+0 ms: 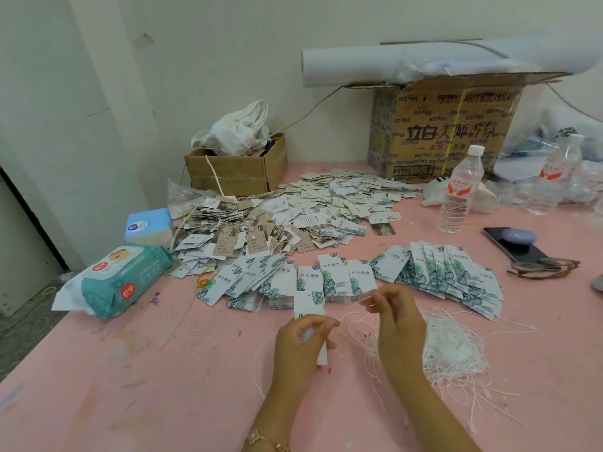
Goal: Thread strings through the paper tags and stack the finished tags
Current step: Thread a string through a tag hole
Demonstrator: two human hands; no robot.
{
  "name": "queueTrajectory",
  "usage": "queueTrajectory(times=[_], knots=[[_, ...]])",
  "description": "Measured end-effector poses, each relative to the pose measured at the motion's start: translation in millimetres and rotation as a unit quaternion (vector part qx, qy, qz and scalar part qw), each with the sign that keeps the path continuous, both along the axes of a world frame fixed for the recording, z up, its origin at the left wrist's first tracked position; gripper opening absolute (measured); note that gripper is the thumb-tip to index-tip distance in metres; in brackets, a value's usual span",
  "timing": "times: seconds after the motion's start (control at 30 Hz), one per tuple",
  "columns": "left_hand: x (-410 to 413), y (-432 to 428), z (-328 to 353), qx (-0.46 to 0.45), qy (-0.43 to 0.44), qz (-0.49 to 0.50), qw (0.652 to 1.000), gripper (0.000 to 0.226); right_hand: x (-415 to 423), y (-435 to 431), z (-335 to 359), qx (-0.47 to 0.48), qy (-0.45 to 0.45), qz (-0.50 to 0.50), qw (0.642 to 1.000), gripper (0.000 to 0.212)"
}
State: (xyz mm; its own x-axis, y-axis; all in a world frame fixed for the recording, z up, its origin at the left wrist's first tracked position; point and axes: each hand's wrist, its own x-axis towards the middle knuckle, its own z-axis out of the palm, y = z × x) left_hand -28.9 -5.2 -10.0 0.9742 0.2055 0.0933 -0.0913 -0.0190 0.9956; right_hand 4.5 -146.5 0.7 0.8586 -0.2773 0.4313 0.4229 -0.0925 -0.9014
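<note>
We are viewing from the head camera. The left hand [303, 337] is curling its fingers round the lower half of one paper tag [310, 305], holding it upright just above the pink table [130, 370]. The right hand [394, 321] is pinching one white string [355, 309] between thumb and forefinger, its other fingers loosely bent.

We are judging the tag to be light, thin card, stiff enough to hold by its edges but easily creased. It is best held low, leaving the upper end free, though we cannot make out the hole. The string looks limp and prone to tangling, so it is best pinched close to its tip.

We are counting one tag in hand and one string in hand. The loose string bundle [453, 350] beside the right hand, the fanned tags [450, 272] beyond it and the far heap [293, 216] are too numerous to count. Two water bottles [460, 190] and two cartons [447, 132] are standing behind.
</note>
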Motion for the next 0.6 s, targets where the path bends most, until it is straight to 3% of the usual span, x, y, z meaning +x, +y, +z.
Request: queueTrajectory(times=[0.07,0.13,0.3,0.43,0.57,0.6], knots=[[1.4,-0.5,-0.7,0.002,0.002,-0.004,1.0,0.013,3.8,-5.6,4.2,0.096,0.024,0.015,0.995,0.006],[1.7,-1.5,-1.0,-0.007,0.01,-0.013,1.0,0.01,6.0,-10.3,7.5,0.149,0.063,0.053,0.985,0.012],[1.2,-3.2,-0.4,0.021,-0.003,-0.036,0.999,0.032,-2.7,3.3,3.8,-0.032,0.102,0.158,0.982,0.007],[1.6,-1.9,0.1,0.031,-0.012,-0.026,0.999,0.014,-7.8,12.7,-0.8,-0.074,0.083,0.171,0.979,0.025],[1.4,-1.8,0.6,0.031,-0.006,-0.044,0.999,0.014,-1.7,8.3,1.8,0.102,0.122,0.197,0.967,0.003],[1.7,-2.1,-0.4,0.036,-0.008,-0.039,0.999,0.015,0.5,6.4,1.8,0.145,0.129,0.184,0.964,0.006]])
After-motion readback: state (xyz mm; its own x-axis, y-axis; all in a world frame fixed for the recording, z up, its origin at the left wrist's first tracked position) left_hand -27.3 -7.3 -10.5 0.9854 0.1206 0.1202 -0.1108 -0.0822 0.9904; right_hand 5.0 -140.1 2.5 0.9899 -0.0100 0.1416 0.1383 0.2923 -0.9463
